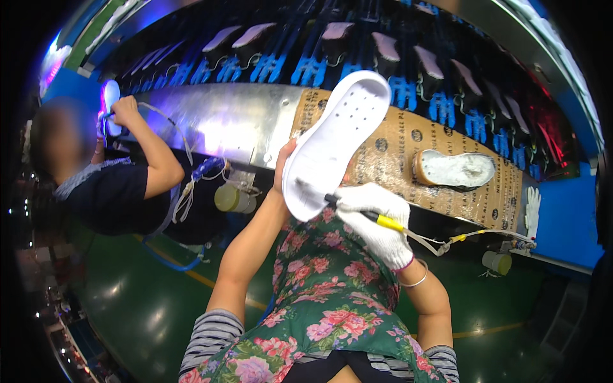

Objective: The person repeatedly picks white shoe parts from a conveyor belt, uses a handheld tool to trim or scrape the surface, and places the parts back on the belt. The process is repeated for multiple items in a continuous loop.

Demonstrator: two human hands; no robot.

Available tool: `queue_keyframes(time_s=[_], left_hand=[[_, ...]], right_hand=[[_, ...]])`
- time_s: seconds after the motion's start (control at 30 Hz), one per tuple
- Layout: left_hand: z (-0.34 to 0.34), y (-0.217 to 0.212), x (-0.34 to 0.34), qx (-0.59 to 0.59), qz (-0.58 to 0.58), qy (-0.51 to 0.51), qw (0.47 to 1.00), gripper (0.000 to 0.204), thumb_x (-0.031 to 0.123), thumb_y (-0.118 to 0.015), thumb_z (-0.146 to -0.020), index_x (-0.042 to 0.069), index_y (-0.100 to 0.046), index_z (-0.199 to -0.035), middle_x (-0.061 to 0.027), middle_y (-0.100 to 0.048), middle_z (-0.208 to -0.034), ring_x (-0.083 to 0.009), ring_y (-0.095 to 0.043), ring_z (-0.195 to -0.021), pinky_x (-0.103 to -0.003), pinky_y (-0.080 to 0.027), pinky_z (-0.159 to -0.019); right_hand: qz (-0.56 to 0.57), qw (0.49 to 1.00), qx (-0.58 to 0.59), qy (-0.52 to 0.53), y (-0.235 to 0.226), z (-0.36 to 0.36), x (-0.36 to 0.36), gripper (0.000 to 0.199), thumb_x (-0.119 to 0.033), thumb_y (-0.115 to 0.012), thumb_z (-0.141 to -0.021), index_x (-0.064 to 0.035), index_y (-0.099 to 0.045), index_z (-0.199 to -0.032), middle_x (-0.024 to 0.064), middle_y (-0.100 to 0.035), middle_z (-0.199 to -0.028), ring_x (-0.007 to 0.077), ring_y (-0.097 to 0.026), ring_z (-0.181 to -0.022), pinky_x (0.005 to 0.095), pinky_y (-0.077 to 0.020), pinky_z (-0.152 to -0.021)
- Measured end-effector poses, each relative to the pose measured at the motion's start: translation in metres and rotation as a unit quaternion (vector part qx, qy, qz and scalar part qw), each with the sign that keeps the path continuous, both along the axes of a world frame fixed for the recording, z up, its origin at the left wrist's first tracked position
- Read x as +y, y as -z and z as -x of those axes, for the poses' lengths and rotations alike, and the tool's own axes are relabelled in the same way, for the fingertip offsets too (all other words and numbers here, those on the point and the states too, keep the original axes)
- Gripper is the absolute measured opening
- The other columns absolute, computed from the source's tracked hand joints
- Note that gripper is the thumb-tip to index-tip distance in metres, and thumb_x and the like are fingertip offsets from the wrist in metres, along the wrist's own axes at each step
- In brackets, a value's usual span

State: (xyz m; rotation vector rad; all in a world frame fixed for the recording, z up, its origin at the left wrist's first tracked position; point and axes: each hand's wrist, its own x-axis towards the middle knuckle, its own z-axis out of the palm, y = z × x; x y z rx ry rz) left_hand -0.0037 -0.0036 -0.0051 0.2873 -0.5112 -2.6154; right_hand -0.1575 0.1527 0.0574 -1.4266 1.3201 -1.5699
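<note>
A white shoe sole (341, 140), with small dark holes across its forefoot, is held tilted above the bench, toe end away from me. My bare left hand (281, 167) is closed on its left edge near the heel; some of its fingers are hidden behind the sole. My right hand (377, 220), in a white knit glove, is closed around a black and yellow brush-like applicator (389, 223) fed by a thin hose. The applicator's dark tip is at the heel's inner face. To the right, a tan-sided sole with a whitish, smeared inside (461, 170) rests on the bench.
Brown printed paper (383, 150) covers part of the metal bench (223, 121). Behind runs a rack of blue clamps (311, 70) and pinkish soles. Another person (121, 185) holds a white sole at left. A white glove (532, 210) hangs at right, near a small jar (496, 262).
</note>
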Motion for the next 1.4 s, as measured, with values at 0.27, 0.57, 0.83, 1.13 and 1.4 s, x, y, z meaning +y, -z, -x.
queue_keyframes(time_s=[0.27,0.57,0.83,1.13,1.4], left_hand=[[-0.012,0.005,0.040,0.057,-0.110,0.048,0.991,0.091,0.067,-0.050,-0.093,0.003,-0.041,-0.158,-0.0289,-0.060,-0.134,-0.0468,-0.067,-0.105,-0.058,-0.059,-0.079],[-0.019,0.008,0.029,0.080,-0.079,0.011,0.994,0.092,0.065,-0.054,-0.091,-0.001,-0.041,-0.155,-0.0303,-0.058,-0.136,-0.0452,-0.065,-0.108,-0.057,-0.060,-0.086],[-0.008,0.004,0.015,0.153,-0.059,0.041,0.986,0.102,0.069,-0.066,-0.084,0.000,-0.042,-0.155,-0.0283,-0.058,-0.131,-0.0391,-0.063,-0.101,-0.050,-0.055,-0.077],[-0.005,-0.023,0.008,0.163,-0.017,0.021,0.986,0.098,0.071,-0.060,-0.089,0.006,-0.037,-0.159,-0.0306,-0.056,-0.131,-0.0408,-0.060,-0.101,-0.051,-0.053,-0.079],[-0.006,-0.104,-0.023,0.259,0.143,0.056,0.954,0.128,0.060,-0.088,-0.077,0.000,-0.017,-0.165,-0.0400,-0.038,-0.151,-0.0588,-0.058,-0.120,-0.069,-0.060,-0.088]], right_hand=[[0.160,0.924,0.300,0.176,-0.014,0.059,-0.036,0.021,-0.001,-0.081,-0.079,-0.0069,-0.078,-0.099,0.0108,-0.078,-0.099,0.0265,-0.073,-0.084,0.0366,-0.0579,-0.076],[0.166,0.956,0.235,-0.052,0.006,-0.009,0.003,0.028,0.001,-0.082,-0.075,-0.0097,-0.077,-0.100,0.0108,-0.077,-0.103,0.0296,-0.074,-0.083,0.0385,-0.0587,-0.074],[0.067,0.986,0.057,-0.139,-0.001,-0.018,0.017,0.016,-0.003,-0.086,-0.079,-0.0082,-0.080,-0.093,0.0080,-0.079,-0.099,0.0228,-0.076,-0.091,0.0351,-0.0585,-0.082],[-0.086,0.970,-0.102,-0.201,-0.003,0.003,0.015,0.013,-0.004,-0.083,-0.086,0.0006,-0.079,-0.097,0.0108,-0.079,-0.106,0.0171,-0.073,-0.101,0.0318,-0.0580,-0.092],[-0.032,0.855,-0.514,-0.064,0.015,0.047,0.048,0.020,0.005,-0.073,-0.085,-0.0038,-0.074,-0.103,0.0171,-0.074,-0.114,0.0311,-0.071,-0.107,0.0461,-0.0574,-0.096]])
